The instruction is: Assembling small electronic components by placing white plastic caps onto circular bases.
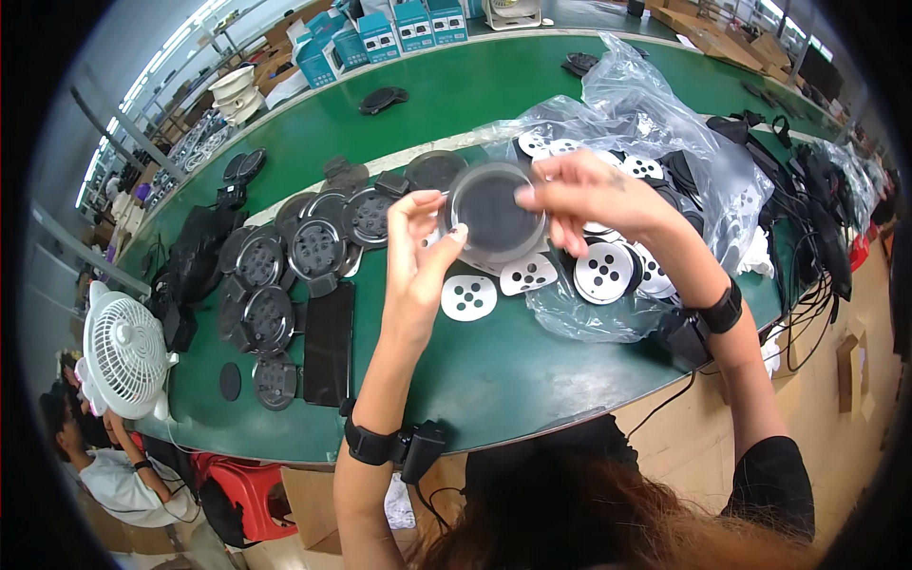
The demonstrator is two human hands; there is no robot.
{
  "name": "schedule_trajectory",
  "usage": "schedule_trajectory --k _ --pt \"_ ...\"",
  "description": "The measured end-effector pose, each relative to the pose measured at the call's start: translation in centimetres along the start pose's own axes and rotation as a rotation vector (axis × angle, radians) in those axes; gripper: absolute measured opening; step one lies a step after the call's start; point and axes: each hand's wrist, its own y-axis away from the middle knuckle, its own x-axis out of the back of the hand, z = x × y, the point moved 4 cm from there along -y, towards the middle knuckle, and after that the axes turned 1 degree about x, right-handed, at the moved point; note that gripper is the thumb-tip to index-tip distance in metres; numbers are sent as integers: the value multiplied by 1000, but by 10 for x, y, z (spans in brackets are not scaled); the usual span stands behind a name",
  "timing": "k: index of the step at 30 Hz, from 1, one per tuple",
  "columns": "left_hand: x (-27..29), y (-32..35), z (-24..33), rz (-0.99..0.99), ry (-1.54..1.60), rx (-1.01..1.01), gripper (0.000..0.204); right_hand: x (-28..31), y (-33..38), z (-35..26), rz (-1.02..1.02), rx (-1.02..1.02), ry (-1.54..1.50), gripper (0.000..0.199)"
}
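A round dark disc with a translucent rim [496,211] is held up above the table. My left hand [423,252] is closed on its left edge, the thumb lying over the rim. At the right edge, my right hand [594,195] pinches the disc between its fingers. Just beneath lie white round pads with dark holes, among them a pad [468,298] and another pad [604,270]. To the left of my left hand sit several black round parts with clear rims [316,245], partly overlapping.
A crumpled clear plastic bag [655,104] spreads over the white pads at right. A black flat rectangular panel [328,344] lies left of my left forearm. Black cables [798,275] hang at the right edge. A white fan [125,350] stands at left; blue boxes [414,27] line the back.
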Motion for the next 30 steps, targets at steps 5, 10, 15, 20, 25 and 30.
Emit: schedule_trajectory --k 5,10,15,20,25,30 --pt "40 -11 -3 254 -926 -328 51 15 -35 -11 226 164 -175 56" --pt "70 -8 -35 144 -1588 -8 56 24 -19 3 233 111 88 64" --pt "80 -12 -40 183 -1552 -96 44 39 22 10 -70 -4 1090 54" --pt "75 -18 -29 249 -1565 -232 38 31 49 33 -100 -17 1194 58" --pt "69 -19 2 462 -1487 -422 30 27 48 34 -68 139 1122 37" --pt "65 -7 41 576 -1213 -583 28 19 46 32 -40 193 1055 42"
